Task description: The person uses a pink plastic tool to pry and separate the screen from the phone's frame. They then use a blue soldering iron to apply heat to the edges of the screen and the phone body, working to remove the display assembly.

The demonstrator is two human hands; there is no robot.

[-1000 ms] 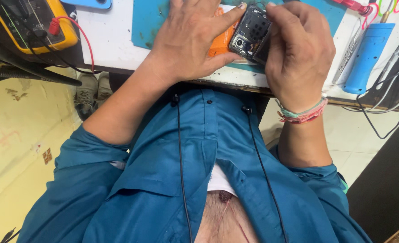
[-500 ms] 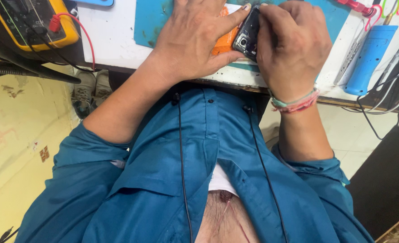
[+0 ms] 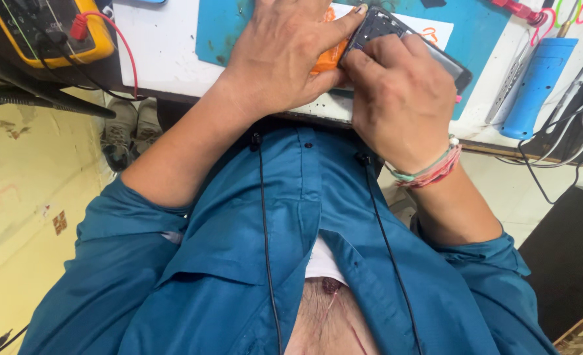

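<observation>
A black opened phone (image 3: 396, 29), its inner parts showing, lies on a blue work mat (image 3: 225, 26) at the near edge of a white bench. My left hand (image 3: 285, 52) presses down on an orange tool or part (image 3: 324, 62) and touches the phone's end with its fingertip. My right hand (image 3: 403, 98) covers the phone's near side and grips it. Beaded bands circle my right wrist.
A yellow multimeter (image 3: 48, 29) with a red lead sits at the bench's left. A blue cylindrical tool (image 3: 534, 85) and tangled cables lie at the right. Shoes (image 3: 127, 128) stand on the yellow floor below. My blue shirt fills the lower view.
The phone has tilted and swung right, now lying more flat along the mat. My right hand slid lower over it; my left hand stayed on the orange piece.
</observation>
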